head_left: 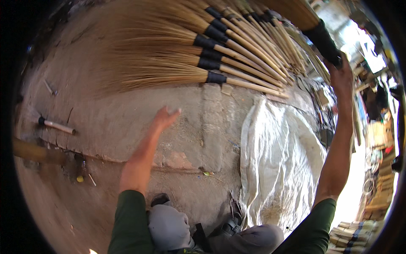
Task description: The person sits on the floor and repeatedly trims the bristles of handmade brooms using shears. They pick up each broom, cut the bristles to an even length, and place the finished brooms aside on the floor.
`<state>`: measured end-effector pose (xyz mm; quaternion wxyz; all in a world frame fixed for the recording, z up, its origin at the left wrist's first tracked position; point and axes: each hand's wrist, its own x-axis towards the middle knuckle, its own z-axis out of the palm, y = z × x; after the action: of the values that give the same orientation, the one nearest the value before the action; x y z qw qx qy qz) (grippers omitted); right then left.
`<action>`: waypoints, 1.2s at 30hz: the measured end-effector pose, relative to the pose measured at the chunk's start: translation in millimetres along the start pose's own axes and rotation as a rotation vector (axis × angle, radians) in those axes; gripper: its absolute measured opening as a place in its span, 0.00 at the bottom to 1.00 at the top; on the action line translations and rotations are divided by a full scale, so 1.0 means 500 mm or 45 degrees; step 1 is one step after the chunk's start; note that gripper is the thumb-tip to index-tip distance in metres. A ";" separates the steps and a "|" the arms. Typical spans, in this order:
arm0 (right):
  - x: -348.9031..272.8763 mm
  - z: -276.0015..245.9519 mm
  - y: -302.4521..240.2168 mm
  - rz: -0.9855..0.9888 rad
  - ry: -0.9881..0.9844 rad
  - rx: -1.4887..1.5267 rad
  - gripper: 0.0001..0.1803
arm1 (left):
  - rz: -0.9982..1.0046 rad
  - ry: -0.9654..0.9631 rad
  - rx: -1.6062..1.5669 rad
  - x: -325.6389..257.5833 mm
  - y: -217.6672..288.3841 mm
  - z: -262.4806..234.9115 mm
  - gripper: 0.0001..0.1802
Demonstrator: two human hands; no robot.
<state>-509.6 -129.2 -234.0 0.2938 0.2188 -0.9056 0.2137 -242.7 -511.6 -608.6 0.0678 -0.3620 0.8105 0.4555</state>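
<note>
At upper right I am holding a broom [320, 36]: the fingers of my right hand [341, 73] are clamping round it by the lower end of its black binding, its tan bristles pointing toward the top edge. My left hand [167, 116], slightly blurred, is hovering bare over a dusty slab [101, 122], thumb and fingers standing apart. Beyond it, more brooms [216, 34] are lying in an overlapping row, bristles fanning left, pale handles slanting right, plain black bindings wrapping the joins. A creased whitish sheet [275, 152] is covering the ground left of my right forearm [338, 148]. Between my dark green sleeves [131, 220], grey-clad knees [169, 226] are showing. At the bottom edge a yellow-green mark [190, 250] is appearing, too small for telling whether it is lettering.
</note>
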 end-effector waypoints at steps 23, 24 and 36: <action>-0.685 -0.009 0.197 0.873 0.473 2.694 0.47 | 1.017 -0.744 0.560 -0.537 0.659 0.271 0.55; -0.727 0.015 0.186 0.929 0.581 2.802 0.35 | 1.025 -0.914 0.578 -0.531 0.652 0.320 0.57; -0.943 0.078 0.037 1.200 0.186 2.491 0.32 | 0.945 -0.717 0.892 -0.536 0.657 0.641 0.72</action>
<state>-191.3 -6.7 -562.1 -0.0659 -0.0247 -0.3166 0.9459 -330.9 -12.4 -448.6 0.2321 0.1252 0.9362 0.2321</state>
